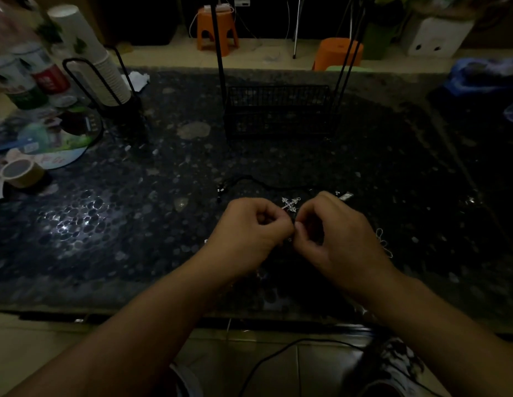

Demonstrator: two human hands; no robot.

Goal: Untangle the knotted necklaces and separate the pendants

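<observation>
On the dark speckled table (163,224), my left hand (249,227) and my right hand (335,230) meet fingertip to fingertip, both pinching the knotted necklace cords at one spot. A silver cross pendant (290,204) shows just beyond the fingertips. From there a black cord (249,179) loops away to the left, with dark beads at its end. A small silver pendant (344,196) lies behind my right hand. A thin silver chain (383,245) curls on the table to the right of that hand. The knot itself is hidden by my fingers.
A black wire basket (281,110) stands at the table's middle back. At the left are a paper-cup holder (100,73), bottles (34,75), a round fan (48,138) and a tape roll (21,173). Orange stools (218,30) stand on the floor beyond.
</observation>
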